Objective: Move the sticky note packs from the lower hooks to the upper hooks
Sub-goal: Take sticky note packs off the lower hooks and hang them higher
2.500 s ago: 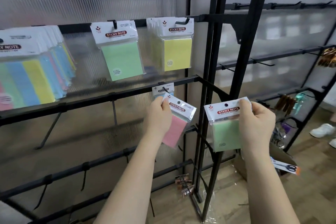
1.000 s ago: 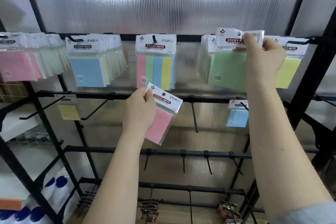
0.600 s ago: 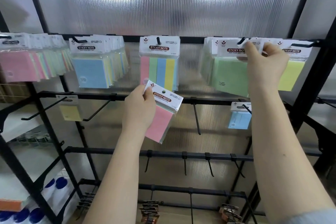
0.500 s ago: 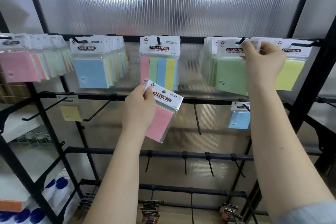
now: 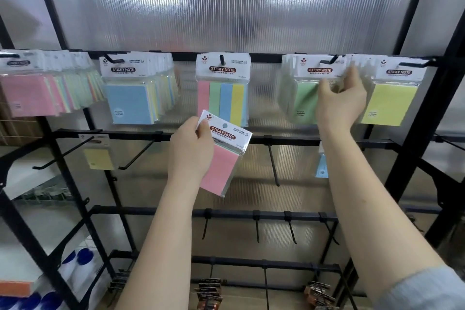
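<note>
Right now the left hand (image 5: pixel 191 151) pinches the pink sticky note pack (image 5: pixel 222 158) by its header card, tilted, below the upper hooks and just in front of the striped pack (image 5: pixel 222 88). The right hand (image 5: pixel 339 100), fingers loosely spread and blurred, rests against the green pack (image 5: pixel 302 98) on its upper hook (image 5: pixel 328 60); whether it grips anything I cannot tell. That pack may sit only near the hook's tip, so a brush could knock it off. Two small packs, yellow (image 5: pixel 98 158) and blue (image 5: pixel 322 166), hang on the lower hooks and could be overlooked.

Pink pack (image 5: pixel 221 158) tilted (held), green pack (image 5: pixel 305 98) hooked.
</note>
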A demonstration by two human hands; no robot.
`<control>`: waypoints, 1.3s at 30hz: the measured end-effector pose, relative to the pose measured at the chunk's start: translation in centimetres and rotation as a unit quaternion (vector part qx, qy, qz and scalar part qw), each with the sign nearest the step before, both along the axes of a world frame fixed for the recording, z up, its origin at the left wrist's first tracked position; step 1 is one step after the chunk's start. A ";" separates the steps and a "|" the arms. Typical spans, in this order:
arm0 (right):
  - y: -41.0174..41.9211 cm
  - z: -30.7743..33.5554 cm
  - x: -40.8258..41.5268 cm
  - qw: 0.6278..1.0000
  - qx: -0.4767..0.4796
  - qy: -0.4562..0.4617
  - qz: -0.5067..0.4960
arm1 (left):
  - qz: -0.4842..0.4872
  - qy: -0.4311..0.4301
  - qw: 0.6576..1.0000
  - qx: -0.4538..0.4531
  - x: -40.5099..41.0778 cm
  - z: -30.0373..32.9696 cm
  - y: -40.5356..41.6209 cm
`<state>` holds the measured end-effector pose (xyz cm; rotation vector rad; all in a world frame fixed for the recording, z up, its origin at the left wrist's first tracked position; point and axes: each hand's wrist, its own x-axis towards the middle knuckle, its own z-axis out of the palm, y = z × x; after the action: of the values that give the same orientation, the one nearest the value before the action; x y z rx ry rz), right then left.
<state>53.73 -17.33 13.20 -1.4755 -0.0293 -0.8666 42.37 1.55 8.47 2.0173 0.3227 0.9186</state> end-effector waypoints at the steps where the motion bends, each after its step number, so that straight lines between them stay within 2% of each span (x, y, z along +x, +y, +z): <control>1: 0.3 -0.5 -0.4 1.000 -0.021 0.005 -0.002 | 0.002 -0.004 1.000 -0.002 -0.1 0.0 0.3; 4: 1.5 -1.9 -1.9 0.993 -0.113 0.023 -0.030 | 0.005 -0.013 1.000 -0.011 -0.5 0.0 1.1; 7: 3.5 -3.4 -3.7 0.988 -0.153 0.024 0.001 | 0.011 -0.014 1.000 -0.018 -1.0 0.1 2.4; 15: 10.2 -7.1 -8.3 0.984 -0.164 -0.002 0.073 | 0.078 -0.029 0.996 -0.009 -3.3 0.3 7.9; 20: 14.7 -8.7 -9.8 0.978 -0.193 -0.073 0.032 | 0.118 -0.045 0.992 -0.006 -5.5 0.3 12.6; 22: 16.6 -9.1 -10.3 0.977 -0.192 -0.074 0.050 | 0.131 -0.048 0.990 -0.011 -6.4 0.2 14.6; 32: 25.8 -10.9 -12.6 0.960 -0.236 0.013 0.154 | 0.166 -0.058 0.984 0.002 -9.6 1.4 25.7; 39: 29.1 -12.6 -13.2 0.932 -0.282 0.098 0.205 | 0.163 -0.097 0.982 0.011 -10.4 3.4 29.2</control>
<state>40.52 11.76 0.59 -1.9929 -0.4560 -0.3711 31.95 30.78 11.87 1.9071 0.5462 1.3174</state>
